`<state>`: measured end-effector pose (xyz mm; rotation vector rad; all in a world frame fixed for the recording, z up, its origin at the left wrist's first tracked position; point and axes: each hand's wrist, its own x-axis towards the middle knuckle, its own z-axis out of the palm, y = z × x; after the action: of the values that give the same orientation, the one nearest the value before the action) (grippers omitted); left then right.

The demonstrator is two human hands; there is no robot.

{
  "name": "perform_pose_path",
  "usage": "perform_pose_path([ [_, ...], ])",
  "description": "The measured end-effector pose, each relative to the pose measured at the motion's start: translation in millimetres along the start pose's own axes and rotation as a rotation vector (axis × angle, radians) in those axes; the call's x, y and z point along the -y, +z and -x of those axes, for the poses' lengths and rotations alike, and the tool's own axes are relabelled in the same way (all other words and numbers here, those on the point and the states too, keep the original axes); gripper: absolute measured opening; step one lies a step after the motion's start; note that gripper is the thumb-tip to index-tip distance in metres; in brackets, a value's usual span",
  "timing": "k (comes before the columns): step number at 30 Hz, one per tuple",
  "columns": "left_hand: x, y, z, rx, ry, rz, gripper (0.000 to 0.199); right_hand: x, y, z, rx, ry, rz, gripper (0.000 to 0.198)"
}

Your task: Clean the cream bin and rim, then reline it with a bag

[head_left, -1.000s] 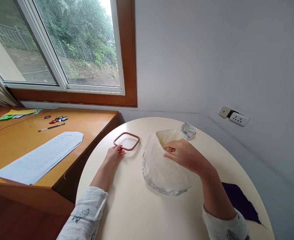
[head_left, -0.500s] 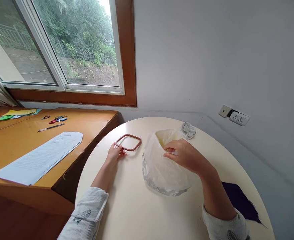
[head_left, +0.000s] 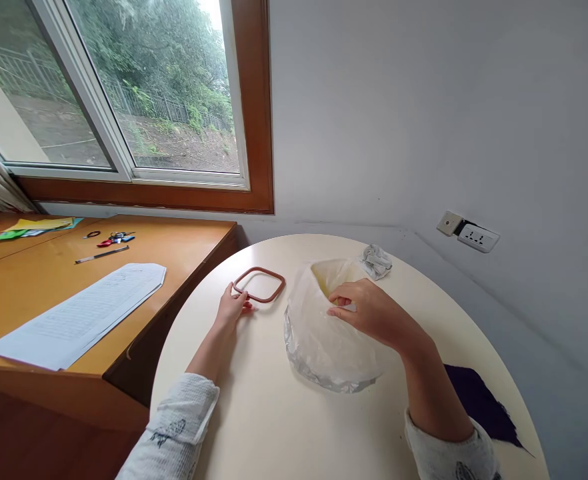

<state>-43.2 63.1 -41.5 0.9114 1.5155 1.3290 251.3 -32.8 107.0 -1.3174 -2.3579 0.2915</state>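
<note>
A brown rounded-square rim ring (head_left: pixel 258 269) is in my left hand (head_left: pixel 233 309), gripped at its near left corner and held by the fingers over the left of the round table. Right of it stands a bin lined with a translucent white plastic bag (head_left: pixel 329 343), whose skirt hangs down around the outside. The open mouth shows a yellowish inside. My right hand (head_left: pixel 371 308) is at the bag's near right edge, thumb outside and fingers over the rim, pinching the plastic. The fingertips are partly hidden.
The cream round table (head_left: pixel 274 427) carries a crumpled grey-white plastic bag (head_left: pixel 375 261) at the back and a dark purple cloth (head_left: pixel 484 403) at right. On the wooden desk (head_left: pixel 194 243) lie paper sheets (head_left: pixel 89 313), a pen (head_left: pixel 102 255) and keys (head_left: pixel 118 239). A wall stands behind.
My left hand and the ring have shifted slightly to the right. My right hand and the lined bin look almost the same.
</note>
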Motion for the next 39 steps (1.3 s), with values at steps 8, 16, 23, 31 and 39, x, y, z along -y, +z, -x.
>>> perform_pose_path([
  [8,8,24,-12,0.005,0.146,-0.238,0.066,4,1,0,0.001,-0.013,0.06,0.022],
  [16,10,60,-17,0.019,0.242,-0.483,0.058,7,-1,1,-0.007,-0.04,0.067,0.026],
  [23,13,62,-21,0.021,0.305,-0.57,0.063,-10,-6,-2,-0.236,0.114,-0.005,0.024],
  [31,9,64,-2,-0.023,0.408,-0.553,0.037,-94,-1,-4,-0.553,0.451,-0.349,0.03],
  [39,7,85,38,0.11,0.513,-0.681,0.038,-127,33,2,-0.251,0.554,-0.531,0.03],
])
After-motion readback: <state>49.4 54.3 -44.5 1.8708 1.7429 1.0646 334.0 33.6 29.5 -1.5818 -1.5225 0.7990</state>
